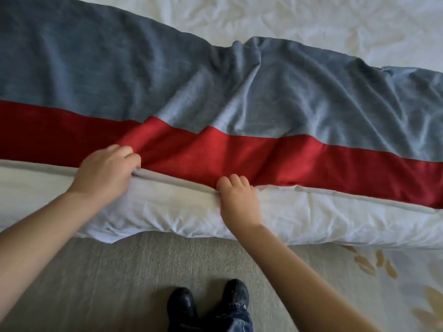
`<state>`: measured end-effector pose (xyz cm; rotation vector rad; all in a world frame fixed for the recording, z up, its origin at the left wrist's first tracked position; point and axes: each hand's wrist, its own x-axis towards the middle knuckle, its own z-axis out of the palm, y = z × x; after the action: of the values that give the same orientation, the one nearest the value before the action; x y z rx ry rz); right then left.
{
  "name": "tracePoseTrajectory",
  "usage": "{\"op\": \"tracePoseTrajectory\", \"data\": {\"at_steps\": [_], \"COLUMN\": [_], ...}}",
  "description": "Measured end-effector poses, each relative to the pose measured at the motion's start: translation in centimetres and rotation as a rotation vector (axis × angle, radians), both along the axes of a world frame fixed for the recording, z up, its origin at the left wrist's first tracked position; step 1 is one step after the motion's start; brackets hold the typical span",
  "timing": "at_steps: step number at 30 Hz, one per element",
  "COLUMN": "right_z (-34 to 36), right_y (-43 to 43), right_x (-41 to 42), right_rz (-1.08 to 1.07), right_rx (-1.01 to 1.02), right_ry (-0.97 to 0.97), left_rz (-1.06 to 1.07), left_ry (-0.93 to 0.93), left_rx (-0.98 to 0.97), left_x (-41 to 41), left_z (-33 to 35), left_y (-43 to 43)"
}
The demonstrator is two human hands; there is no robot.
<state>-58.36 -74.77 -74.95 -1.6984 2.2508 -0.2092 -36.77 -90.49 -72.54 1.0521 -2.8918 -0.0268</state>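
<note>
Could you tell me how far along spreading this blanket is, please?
Done: the blanket lies across the bed. In hand: the left hand and right hand both grip its near hem. Left: the bunched fold in the grey middle and the creases in the red band by the left hand need smoothing.

The blanket (pixel 239 149) runs off the left and right edges, so its ends are out of sight, and it covers much of the bed (pixel 311 17). The left hand (pixel 105 171) is slightly blurred, its fingertips curled out of view at the blanket's pale hem. The right hand (pixel 238 200) hides its fingertips the same way. The forearms and shoes (pixel 235 295) are cut off by the picture's edges.
</note>
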Motion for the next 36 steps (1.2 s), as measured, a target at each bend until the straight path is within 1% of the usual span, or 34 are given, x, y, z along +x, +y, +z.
{"op": "tracePoseTrajectory", "data": {"at_steps": [2,3,5,6,7,10,11,12,14,16,18,20,23,24,28,32,34,36], "right_z": [0.2,0.6,1.3,1.5,1.5,0.6,0.2,0.1,0.1,0.3,0.5,0.7,1.0,1.0,0.8,1.6,2.2,2.9], "right_y": [-0.4,-0.7,-1.1,-1.1,-1.1,-0.9,-0.9,-1.0,-1.0,-1.0,-1.4,-2.4,-3.6,-3.6,-2.2,-3.4,-4.3,-5.4], "right_x": [0.0,-0.3,-0.8,-0.8,-0.7,0.0,0.0,-0.1,-0.5,-0.9,-1.0,-0.8,-0.6,-0.6,-0.6,-0.3,0.6,2.2], "right_rz": [-0.014,-0.028,-0.062,-0.043,-0.007,0.135,0.150,0.145,0.114,0.092,0.061,0.011,-0.060,-0.046,0.114,0.133,0.169,0.209], "right_rx": [-0.065,-0.138,-0.272,-0.302,-0.275,-0.031,-0.003,-0.005,-0.032,-0.029,0.004,0.018,-0.050,-0.054,0.068,0.098,0.075,-0.027], "right_ry": [-0.016,-0.052,-0.129,-0.147,-0.161,-0.160,-0.153,-0.139,-0.079,-0.029,-0.041,-0.066,-0.087,-0.096,-0.096,-0.100,-0.102,-0.117], "left_rz": [-0.015,-0.002,0.071,0.115,0.157,0.279,0.288,0.265,0.126,-0.059,-0.128,-0.074,0.039,0.051,0.018,0.007,-0.020,0.026], "left_ry": [0.001,0.012,0.036,0.034,0.021,-0.036,-0.058,-0.081,-0.095,-0.073,-0.036,0.003,0.019,0.014,-0.061,-0.045,0.003,0.081], "left_rx": [-0.025,-0.046,-0.085,-0.103,-0.116,-0.086,-0.074,-0.069,-0.055,-0.034,-0.021,-0.010,0.001,0.004,0.055,0.109,0.066,0.010], "left_x": [0.0,0.0,0.3,0.6,0.9,0.9,0.4,-0.3,-1.9,-3.5,-4.3,-4.2,-3.4,-3.3,-3.6,-2.7,-1.3,0.8], "left_z": [0.1,0.3,0.3,0.2,0.0,-0.4,-0.4,-0.3,-0.1,-0.2,-0.5,-0.6,-0.5,-0.3,0.0,0.2,0.1,0.0], "left_y": [0.1,-0.1,-0.9,-1.2,-1.5,-1.9,-1.8,-1.4,0.0,1.6,2.1,1.6,1.1,1.2,1.9,1.3,1.0,0.7]}}
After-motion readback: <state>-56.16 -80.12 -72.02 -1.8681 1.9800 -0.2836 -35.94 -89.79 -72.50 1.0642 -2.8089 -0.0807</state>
